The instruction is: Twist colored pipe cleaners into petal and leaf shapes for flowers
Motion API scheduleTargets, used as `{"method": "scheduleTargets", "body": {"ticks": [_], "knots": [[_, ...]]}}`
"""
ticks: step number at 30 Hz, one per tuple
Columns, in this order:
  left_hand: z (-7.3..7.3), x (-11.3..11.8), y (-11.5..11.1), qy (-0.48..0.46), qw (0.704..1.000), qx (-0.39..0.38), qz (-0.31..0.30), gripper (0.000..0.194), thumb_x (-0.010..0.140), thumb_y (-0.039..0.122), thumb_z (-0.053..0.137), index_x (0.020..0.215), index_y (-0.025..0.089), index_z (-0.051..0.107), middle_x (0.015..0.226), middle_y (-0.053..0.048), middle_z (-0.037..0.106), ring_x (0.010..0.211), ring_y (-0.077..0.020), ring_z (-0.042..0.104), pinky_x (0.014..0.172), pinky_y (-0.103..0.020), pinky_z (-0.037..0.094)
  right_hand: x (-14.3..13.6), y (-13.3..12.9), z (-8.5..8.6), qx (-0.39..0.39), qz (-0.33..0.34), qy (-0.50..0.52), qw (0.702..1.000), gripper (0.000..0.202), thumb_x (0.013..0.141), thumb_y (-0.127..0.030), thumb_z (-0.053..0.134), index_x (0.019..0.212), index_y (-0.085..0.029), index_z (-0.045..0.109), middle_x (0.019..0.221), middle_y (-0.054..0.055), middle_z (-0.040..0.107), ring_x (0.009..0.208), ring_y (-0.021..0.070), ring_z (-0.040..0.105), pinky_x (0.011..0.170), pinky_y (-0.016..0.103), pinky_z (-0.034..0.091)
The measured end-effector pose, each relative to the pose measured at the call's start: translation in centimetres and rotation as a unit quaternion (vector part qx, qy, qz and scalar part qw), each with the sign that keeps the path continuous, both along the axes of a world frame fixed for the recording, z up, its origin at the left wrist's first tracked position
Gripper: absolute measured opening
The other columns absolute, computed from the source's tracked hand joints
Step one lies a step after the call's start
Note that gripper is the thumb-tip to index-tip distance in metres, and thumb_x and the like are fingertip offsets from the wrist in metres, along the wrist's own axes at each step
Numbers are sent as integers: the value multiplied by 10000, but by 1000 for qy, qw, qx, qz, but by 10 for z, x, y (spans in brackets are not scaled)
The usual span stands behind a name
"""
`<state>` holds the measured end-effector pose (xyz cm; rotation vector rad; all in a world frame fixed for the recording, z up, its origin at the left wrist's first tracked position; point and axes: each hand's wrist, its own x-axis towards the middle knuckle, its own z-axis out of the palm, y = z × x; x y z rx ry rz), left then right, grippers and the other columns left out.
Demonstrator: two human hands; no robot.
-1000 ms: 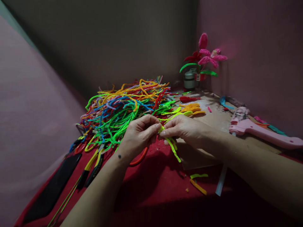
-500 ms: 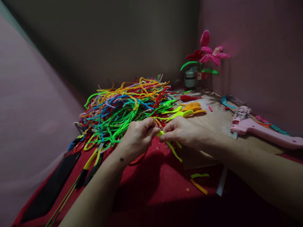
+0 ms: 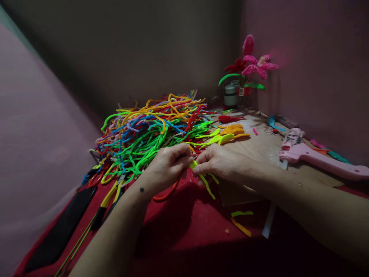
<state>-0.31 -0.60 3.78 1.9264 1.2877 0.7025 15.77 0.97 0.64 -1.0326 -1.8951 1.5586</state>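
Observation:
Both hands meet over the red cloth, pinching one yellow pipe cleaner [image 3: 208, 186] between them. My left hand [image 3: 171, 163] is closed on its left end, thumb against the bent fingers. From the other side, my right hand [image 3: 215, 163] pinches the same piece, and two loose tails hang below its fingers. Finished-looking yellow petal shapes [image 3: 223, 139] and orange ones [image 3: 235, 130] lie just behind my right hand. A red-handled tool [image 3: 167, 196] lies partly hidden beneath my left hand.
A big heap of coloured pipe cleaners [image 3: 150, 134] spreads behind my left hand. Yellow-handled pliers [image 3: 109, 194] and a black flat object [image 3: 62, 231] lie at left. On the right rests a pink glue gun [image 3: 323, 157]. Pink pipe-cleaner flowers [image 3: 259, 67] stand at the back. Cut scraps [image 3: 241, 227] lie in front.
Hardly anything differs. The hands keep their grip on the yellow pipe cleaner, whose hanging tails have swung slightly left, and the whole view has shifted a little.

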Motion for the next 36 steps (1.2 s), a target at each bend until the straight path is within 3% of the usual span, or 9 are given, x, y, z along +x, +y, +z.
{"method": "scheduleTargets", "body": {"ticks": [3,6,9,14,18,22,26,31,36], "knots": [[-1,1,3,-64,996,8,64,138,756,299,554,746,162,534,525,49,487,396,-48,393,370,-160,288,-1,2,-2,-10,-78,95,992,177,691,-213,594,537,-126,602,477,-7,530,430,68,398,453,232,297],[-3,3,4,-109,987,-48,108,200,751,351,566,721,161,513,513,55,473,353,-34,347,336,-156,232,-2,7,-6,-27,-142,202,969,186,670,-245,640,541,-133,568,491,-30,494,451,61,375,470,231,286],[-9,8,3,-114,985,-105,79,225,740,357,588,689,152,512,479,61,441,350,-24,321,343,-152,215,-2,11,-10,-45,-149,270,950,167,659,-281,668,618,-134,600,547,-27,513,484,67,394,489,233,299],[-19,16,-1,-158,980,-108,43,225,762,310,576,639,151,476,462,52,476,345,-38,372,356,-161,291,-4,13,-13,-84,-152,326,929,171,622,-273,709,629,-137,606,577,-20,539,513,73,441,499,232,329],[-26,20,-1,-233,957,-171,16,166,800,282,532,712,153,475,470,32,545,316,-73,442,340,-182,351,-6,11,-11,-154,-163,383,896,177,578,-207,731,612,-136,572,601,-11,562,539,85,499,515,230,377],[-32,20,1,-294,932,-208,-32,144,816,268,513,764,135,495,507,5,590,343,-92,506,370,-192,405,-8,9,-9,-180,-175,391,886,189,557,-184,724,590,-133,546,579,-19,536,506,78,476,466,220,345],[-28,21,-2,-267,941,-204,-30,172,823,277,496,740,127,499,511,-11,599,343,-99,516,372,-193,401,-9,10,-10,-182,-179,415,873,165,567,-152,694,573,-140,530,545,-38,498,482,74,452,451,222,325],[-21,20,-6,-188,979,-72,42,100,822,243,484,843,150,513,517,21,572,364,-100,511,373,-196,409,-7,16,-12,-168,-202,422,868,135,587,-122,672,569,-141,539,545,-40,503,497,67,434,486,229,305],[-30,13,0,-62,984,163,-20,166,791,107,496,893,183,604,667,12,565,516,-78,520,487,-191,437,-6,20,-13,-165,-215,423,865,91,589,-112,664,585,-130,575,597,-17,541,549,78,457,513,236,308]]}}
